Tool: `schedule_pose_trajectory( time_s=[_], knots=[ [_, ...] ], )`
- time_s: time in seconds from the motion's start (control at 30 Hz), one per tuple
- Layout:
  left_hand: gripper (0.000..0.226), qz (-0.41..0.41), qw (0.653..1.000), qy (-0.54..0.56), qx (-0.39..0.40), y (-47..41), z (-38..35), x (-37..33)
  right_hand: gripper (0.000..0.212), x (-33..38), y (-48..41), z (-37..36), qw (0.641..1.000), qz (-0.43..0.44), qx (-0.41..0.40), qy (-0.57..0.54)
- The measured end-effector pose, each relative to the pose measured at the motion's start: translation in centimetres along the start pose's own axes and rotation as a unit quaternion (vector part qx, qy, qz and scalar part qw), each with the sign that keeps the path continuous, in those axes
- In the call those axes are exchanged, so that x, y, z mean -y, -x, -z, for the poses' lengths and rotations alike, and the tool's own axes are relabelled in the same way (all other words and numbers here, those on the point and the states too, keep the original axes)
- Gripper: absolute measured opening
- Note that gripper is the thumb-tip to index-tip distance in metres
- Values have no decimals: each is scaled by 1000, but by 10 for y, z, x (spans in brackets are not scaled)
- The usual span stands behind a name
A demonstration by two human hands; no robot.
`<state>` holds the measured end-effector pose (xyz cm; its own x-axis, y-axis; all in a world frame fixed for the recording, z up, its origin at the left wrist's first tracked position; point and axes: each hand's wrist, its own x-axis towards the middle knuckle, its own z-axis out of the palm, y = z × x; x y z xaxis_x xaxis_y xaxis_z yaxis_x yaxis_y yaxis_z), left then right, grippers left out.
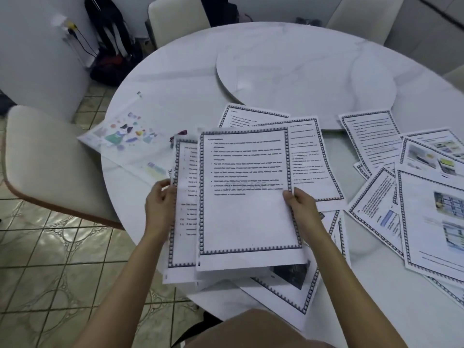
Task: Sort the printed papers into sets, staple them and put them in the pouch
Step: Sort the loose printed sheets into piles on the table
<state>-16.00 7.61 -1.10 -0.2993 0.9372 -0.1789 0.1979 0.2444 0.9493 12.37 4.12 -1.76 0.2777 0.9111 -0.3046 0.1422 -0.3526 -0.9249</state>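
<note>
Sorting step: left hand [160,204] grips the under sheets [184,197], right hand [300,204] grips the top page [246,217]; next, align the edges.

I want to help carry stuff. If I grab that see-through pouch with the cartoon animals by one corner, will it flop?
Probably yes. The pouch looks like thin clear plastic lying flat on the table, so it would likely droop and feel very light. It seems smooth, so it may slide easily. Some of it hangs past the table edge, so a nudge might tip it off.
</note>
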Motion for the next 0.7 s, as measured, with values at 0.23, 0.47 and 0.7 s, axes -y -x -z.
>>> schedule_pose_trajectory(
  time_s=[0.23, 0.47, 0.7],
  knots=[
    [31, 58, 995, -12, 76, 19, -23, 16, 26, -20, 7, -27, 994, -7, 31, 104],
    [24, -90, 990, -40, 104, 25, -27, -16, 19, -18, 12, -20, 998, 5, 11, 64],
    [17, -84, 975, 83, 188, 32, -32, -52, 28, -12, 7, -1, 999, -21, 35, -20]
  ],
)
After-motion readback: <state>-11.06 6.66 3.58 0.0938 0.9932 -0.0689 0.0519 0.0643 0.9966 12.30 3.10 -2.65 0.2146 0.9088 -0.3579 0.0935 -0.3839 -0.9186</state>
